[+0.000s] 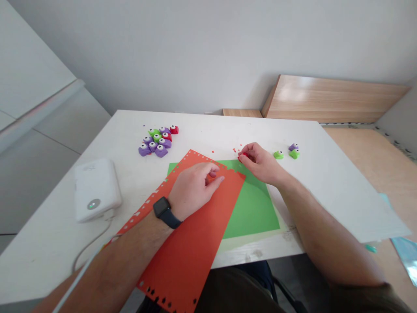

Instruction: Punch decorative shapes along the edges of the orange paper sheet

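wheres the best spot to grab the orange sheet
Grip the orange sheet at its near end, coming from your side and underneath: that end overhangs the table edge, so hands fit below it, while the rest lies flat.

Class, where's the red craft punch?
Head view: the red craft punch is in the right hand, over the far edge of the green paper, near red paper bits.

A pale grey wall (208, 48) fills the back of the room in soft, even light, meeting a second pale wall (399, 111) at the far right; a light oak board (329, 99) stands tilted against it, with a shorter wooden piece (241, 113) beside it; a white table (312, 182) fills the middle; a white cabinet (29, 48) rises at the left above grey floor tiles (39, 182); light wood flooring (355, 148) runs along the right.
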The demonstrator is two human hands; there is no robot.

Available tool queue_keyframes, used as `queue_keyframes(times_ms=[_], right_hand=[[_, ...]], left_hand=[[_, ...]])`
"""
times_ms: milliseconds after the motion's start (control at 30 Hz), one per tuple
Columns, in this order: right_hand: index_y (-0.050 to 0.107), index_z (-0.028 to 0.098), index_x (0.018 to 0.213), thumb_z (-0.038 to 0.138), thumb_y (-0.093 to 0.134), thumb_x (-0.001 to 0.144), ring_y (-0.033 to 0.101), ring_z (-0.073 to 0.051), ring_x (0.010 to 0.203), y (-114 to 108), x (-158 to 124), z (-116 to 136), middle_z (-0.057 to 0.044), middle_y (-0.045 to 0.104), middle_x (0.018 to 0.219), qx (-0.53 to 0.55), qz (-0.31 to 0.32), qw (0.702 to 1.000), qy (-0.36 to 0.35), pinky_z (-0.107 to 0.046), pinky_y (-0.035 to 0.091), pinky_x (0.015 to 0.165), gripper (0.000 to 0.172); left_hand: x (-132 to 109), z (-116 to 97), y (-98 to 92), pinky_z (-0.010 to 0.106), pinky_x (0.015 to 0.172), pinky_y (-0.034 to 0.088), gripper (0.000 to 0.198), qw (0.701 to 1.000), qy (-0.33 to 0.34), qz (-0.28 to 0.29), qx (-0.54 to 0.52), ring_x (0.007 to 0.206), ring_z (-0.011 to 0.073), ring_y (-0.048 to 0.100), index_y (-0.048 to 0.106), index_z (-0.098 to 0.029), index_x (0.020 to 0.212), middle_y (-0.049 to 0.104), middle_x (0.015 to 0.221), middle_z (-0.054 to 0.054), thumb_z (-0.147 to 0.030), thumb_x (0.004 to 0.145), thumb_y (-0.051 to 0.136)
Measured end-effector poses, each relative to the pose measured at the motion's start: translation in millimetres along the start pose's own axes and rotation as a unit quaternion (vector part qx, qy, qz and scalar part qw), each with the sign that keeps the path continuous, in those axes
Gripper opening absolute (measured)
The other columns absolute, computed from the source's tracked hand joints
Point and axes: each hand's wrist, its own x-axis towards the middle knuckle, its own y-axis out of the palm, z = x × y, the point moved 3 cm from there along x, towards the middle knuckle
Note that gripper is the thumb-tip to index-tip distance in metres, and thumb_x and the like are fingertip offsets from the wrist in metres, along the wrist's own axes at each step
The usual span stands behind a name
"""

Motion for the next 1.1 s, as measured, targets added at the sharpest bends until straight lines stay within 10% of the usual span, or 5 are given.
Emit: queue_keyframes(times_ms=[367, 1100], right_hand=[[0.064, 0.025, 0.107, 0.036, 0.059, 0.093, 0.058, -0.019, 0.075, -8, -1, 0, -0.002, 0.07, 0.088, -0.116, 0.008, 0.993, -0.014, -0.035, 0.043, 0.07, 0.019], [0.064, 0.021, 0.099, 0.042, 0.058, 0.093, 0.06, -0.018, 0.074, -16, 2, 8, -0.008, 0.074, 0.096, 0.16, -0.019, 0.983, 0.087, -0.032, 0.04, 0.06, 0.022]], left_hand=[[0, -1, -1.0, 0.034, 0.077, 0.054, 0.014, 1.0, -0.012, 0.021, 0.009, 0.082, 0.0182, 0.07, 0.067, -0.022, 0.101, 0.076, 0.098, 0.003, -0.033, 0.094, 0.064], [0, 6, -0.8, 0.036, 0.075, 0.054, 0.014, 0.999, -0.021, 0.022, 0.02, 0.084, 0.021, 0.071, 0.066, -0.022, 0.098, 0.076, 0.097, 0.005, -0.034, 0.094, 0.062]])
